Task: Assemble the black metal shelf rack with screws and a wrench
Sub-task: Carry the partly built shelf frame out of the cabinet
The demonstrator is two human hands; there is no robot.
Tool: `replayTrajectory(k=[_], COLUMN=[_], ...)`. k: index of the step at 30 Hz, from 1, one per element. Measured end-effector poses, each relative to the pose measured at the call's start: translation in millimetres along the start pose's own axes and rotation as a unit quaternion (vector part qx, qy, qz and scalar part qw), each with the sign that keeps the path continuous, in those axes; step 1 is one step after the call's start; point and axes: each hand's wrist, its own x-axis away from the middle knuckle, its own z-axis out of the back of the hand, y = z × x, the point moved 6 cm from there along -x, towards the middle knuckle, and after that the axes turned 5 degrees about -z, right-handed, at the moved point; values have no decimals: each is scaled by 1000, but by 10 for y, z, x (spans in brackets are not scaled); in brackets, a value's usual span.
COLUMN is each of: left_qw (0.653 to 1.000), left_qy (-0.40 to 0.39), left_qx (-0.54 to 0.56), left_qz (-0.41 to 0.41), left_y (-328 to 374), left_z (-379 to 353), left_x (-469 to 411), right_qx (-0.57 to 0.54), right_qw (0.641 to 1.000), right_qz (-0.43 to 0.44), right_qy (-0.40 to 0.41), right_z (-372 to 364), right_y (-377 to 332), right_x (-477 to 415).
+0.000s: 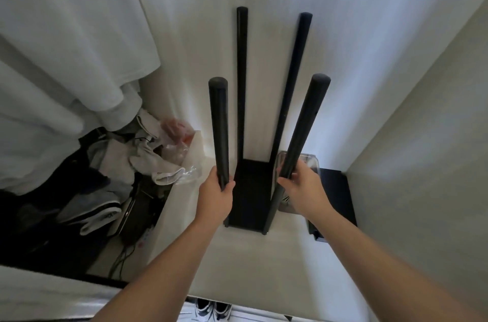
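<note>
The left hand (217, 188) grips the near-left post (219, 126) of the rack. The right hand (301, 184) grips the near-right post (303, 126). Both posts rise from the black base shelf (250, 195).

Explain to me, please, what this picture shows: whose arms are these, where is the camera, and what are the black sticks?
There is no machine here. A person wears one camera on the head, so you look down along both arms. The left hand grips the near left post, and the right hand grips the near right post of a black rack. The far left post and far right post stand behind. All four rise from a black base shelf on a pale surface. Near the right hand lie a clear plastic container and a flat black panel. Clothes are piled at the left.
</note>
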Motion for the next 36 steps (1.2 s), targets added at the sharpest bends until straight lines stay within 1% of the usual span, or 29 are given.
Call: replayTrajectory(k=[6,12,20,26,32,36], left_qw=[999,999,997,995,991,989], left_qy=[7,16,18,19,-13,-48], left_qx=[-24,-44,-69,-93,-120,-124], left_qz=[-22,-27,-33,-42,-55,-65], left_y=[147,307,452,578,717,684], left_z=[116,302,501,632,856,1027], left_x=[257,791,2013,3026,3810,4210], right_qx=[-18,-18,-27,-38,-65,-81], right_qw=[1000,997,988,981,977,977], right_qz=[13,57,124,156,164,166], right_qy=[-19,-54,-90,-110,-117,-103], right_z=[37,158,402,564,661,614], right_y=[-41,-48,95,264,390,455], right_x=[232,748,1871,2748,3459,3952])
